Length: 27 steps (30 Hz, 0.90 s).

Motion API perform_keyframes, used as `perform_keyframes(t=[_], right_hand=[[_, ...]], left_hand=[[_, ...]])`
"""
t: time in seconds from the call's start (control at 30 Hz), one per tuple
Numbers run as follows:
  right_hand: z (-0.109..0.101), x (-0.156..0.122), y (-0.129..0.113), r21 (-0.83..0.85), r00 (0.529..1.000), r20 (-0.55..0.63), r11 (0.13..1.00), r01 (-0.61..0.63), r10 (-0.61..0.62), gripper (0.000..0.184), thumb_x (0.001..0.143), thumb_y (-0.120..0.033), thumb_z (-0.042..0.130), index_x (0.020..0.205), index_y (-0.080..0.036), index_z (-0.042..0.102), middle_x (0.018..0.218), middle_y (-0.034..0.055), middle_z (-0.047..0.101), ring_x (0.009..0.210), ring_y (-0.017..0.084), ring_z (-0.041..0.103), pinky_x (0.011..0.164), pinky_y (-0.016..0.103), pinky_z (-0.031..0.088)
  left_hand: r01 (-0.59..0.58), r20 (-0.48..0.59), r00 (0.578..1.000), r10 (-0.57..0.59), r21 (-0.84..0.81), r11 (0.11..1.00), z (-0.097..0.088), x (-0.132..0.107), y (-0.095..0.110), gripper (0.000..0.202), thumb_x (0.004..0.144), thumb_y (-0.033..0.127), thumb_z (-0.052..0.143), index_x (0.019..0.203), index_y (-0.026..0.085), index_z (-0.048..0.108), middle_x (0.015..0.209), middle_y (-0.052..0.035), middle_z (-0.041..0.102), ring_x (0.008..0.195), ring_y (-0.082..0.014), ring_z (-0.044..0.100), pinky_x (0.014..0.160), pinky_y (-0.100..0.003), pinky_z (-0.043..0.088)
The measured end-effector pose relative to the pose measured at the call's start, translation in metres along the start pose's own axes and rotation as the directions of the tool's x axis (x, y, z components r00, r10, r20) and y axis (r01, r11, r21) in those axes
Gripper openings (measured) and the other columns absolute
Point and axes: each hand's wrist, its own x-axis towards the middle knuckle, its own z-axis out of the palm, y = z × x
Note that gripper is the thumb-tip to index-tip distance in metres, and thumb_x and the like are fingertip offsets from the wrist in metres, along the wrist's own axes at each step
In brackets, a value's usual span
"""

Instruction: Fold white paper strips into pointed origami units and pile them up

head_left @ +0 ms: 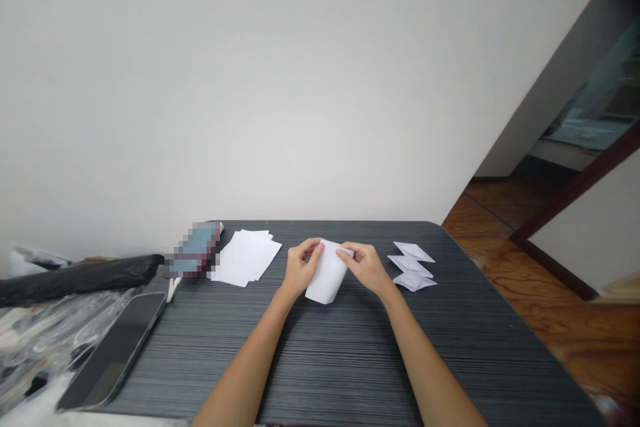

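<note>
A folded sheet of white paper (pixel 327 273) is held up between both hands above the middle of the dark table. My left hand (pixel 301 267) pinches its upper left corner, thumb on the near face. At the upper right corner, my right hand (pixel 367 267) is closed on the same sheet with the thumb across its edge. The fingers behind the paper are partly hidden. Right of my right hand lie three folded white paper pieces (pixel 411 265) with pointed ends, set one below another. To the left is a loose stack of flat white sheets (pixel 245 257).
The dark striped table (pixel 345 360) stands against a white wall. A pixelated blue and red object (pixel 197 250) sits at its back left corner. A black phone or tablet (pixel 117 347) lies along the left edge, beside plastic-wrapped items (pixel 45 333) and a long black bundle (pixel 80 279).
</note>
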Motion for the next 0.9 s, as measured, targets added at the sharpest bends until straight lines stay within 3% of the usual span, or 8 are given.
perform_keyframes(t=[0.37,0.9], right_hand=[[-0.0003,-0.0015,-0.0017,-0.083,0.999,0.005,0.996,0.033,-0.032,0.023,0.075,-0.033,0.047,0.066,-0.015,0.06,0.061,0.0004,0.056,0.057,0.012,0.047,0.053,0.022,0.036],[-0.0014,-0.0009,0.0059,-0.087,1.0,0.027,0.996,0.011,-0.009,0.024,0.075,-0.033,0.047,0.068,-0.014,0.059,0.063,0.0012,0.055,0.058,0.012,0.047,0.052,0.021,0.036]], left_hand=[[-0.079,-0.03,0.996,0.082,0.09,0.993,0.0002,-0.0011,0.0032,0.016,0.07,0.027,0.054,0.068,0.017,0.065,0.068,-0.0035,0.065,0.061,-0.0144,0.056,0.059,-0.023,0.042],[-0.178,0.068,0.984,0.166,0.273,0.946,-0.0031,-0.0021,-0.0053,0.023,0.077,0.027,0.045,0.073,0.012,0.063,0.07,-0.0039,0.064,0.059,-0.0121,0.056,0.057,-0.02,0.043]])
